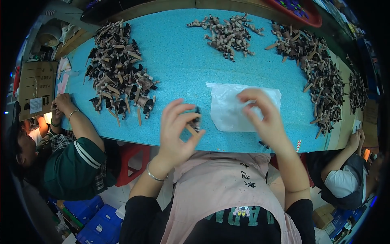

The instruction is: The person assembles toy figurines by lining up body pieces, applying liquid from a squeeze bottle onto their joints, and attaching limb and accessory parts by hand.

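My left hand is closed on a small dark figurine with a flat tan strip on it; the fingers hide much of it. It is above the near edge of the blue table. My right hand hovers over a white plastic sheet. Its fingers are curved and stand apart from the thumb, with nothing visible between them. Partly behind my right wrist, a small dark piece lies at the table's near edge.
Brown and black figurine pieces with tan strips form a heap at left and another at right. A pile of smaller striped pieces lies at the far middle. A red basin stands beyond. Co-workers sit at left and right.
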`<state>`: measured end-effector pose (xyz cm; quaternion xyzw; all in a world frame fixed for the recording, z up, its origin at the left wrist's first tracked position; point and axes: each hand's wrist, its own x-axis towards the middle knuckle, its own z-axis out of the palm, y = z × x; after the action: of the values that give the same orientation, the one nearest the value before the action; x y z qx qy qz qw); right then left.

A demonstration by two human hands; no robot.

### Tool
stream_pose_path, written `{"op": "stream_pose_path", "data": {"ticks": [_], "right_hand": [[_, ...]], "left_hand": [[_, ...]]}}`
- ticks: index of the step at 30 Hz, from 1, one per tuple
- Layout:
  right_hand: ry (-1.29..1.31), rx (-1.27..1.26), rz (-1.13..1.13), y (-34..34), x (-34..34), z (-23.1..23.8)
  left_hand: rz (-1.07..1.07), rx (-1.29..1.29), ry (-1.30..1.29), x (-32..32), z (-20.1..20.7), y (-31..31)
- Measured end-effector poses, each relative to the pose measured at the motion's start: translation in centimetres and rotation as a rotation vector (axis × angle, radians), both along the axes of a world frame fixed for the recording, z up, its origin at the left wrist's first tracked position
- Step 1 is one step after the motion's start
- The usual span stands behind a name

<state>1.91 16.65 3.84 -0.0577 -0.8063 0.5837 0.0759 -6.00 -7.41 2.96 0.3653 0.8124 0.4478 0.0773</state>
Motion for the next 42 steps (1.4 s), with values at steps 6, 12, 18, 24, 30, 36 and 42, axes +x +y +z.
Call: {"op": "stream_pose_path", "data": {"ticks": [6, 12, 18, 24, 30, 36, 42], "right_hand": [[0.068, 0.432, -0.337, 8.7, -8.2, -1.8], [0.044, 0.672, -0.339, 12.9, -14.4, -2.6], [-0.090, 0.967, -0.296, 12.5, -16.6, -3.1], [-0.122, 0.907, -0.267, 10.9, -14.4, -3.1], [-0.202, 0.860, -0.047, 10.4, -12.0, -2.2], [0.146, 1.169, -0.089, 11.5, -10.4, -2.0], [0.153, 0.444, -0.095, 10.3, -5.1, -1.0]], "left_hand": [[0.223, -0.296, 0.477, -3.2, -1.7, -3.4], [0.415, -0.422, 0.543, -6.0, -3.3, -6.2], [0.339, -0.449, 0.493, -5.7, -1.9, -6.3], [0.277, -0.279, 0.508, -3.7, -1.6, -5.7], [-0.002, -0.069, 0.341, 0.5, -1.1, 0.0], [-0.401, 0.081, 0.132, 5.4, -1.5, 7.6], [-0.499, 0.044, 0.089, 7.7, -1.9, 12.1]]}}
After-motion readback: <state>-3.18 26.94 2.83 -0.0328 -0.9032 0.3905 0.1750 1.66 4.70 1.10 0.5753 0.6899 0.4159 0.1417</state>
